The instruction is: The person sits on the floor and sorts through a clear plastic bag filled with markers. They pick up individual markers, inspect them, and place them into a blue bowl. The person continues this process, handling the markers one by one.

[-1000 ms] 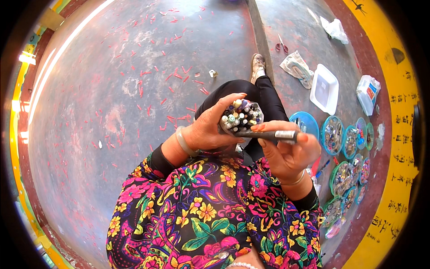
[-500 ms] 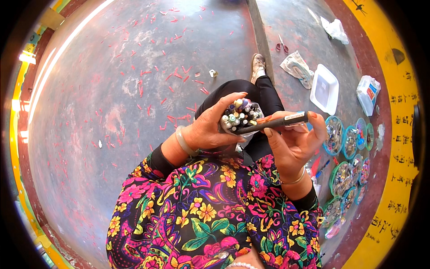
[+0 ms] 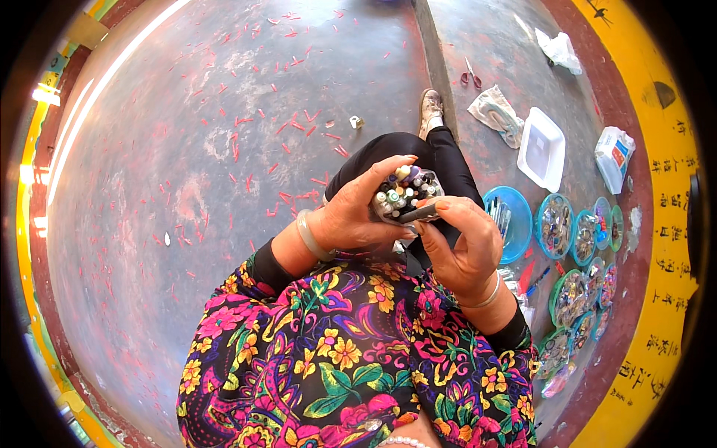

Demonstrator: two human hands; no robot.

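Note:
My left hand (image 3: 351, 207) is wrapped round an upright bundle of pens (image 3: 396, 194), seen from their ends. The ends are white, black, purple and cream, and something clear seems to surround them. My right hand (image 3: 472, 243) pinches a dark pen (image 3: 420, 214) between thumb and fingers at the bundle's near right edge. Only a short dark length of that pen shows; my fingers hide the rest. Just right of my right hand stands a blue round basket (image 3: 525, 240) with several slim items inside.
Several round baskets of small items, such as this one (image 3: 554, 224), stand at the right. Beyond them are a white tray (image 3: 541, 153), a plastic packet (image 3: 615, 158), a clear bag (image 3: 497, 113), scissors (image 3: 470, 77) and a white bag (image 3: 558, 51). Red scraps (image 3: 297, 125) litter the floor.
My right hand has moved left and turned inward, bringing the dark pen against the bundle. The blue basket behind it has come into view. My left hand has stayed nearly still.

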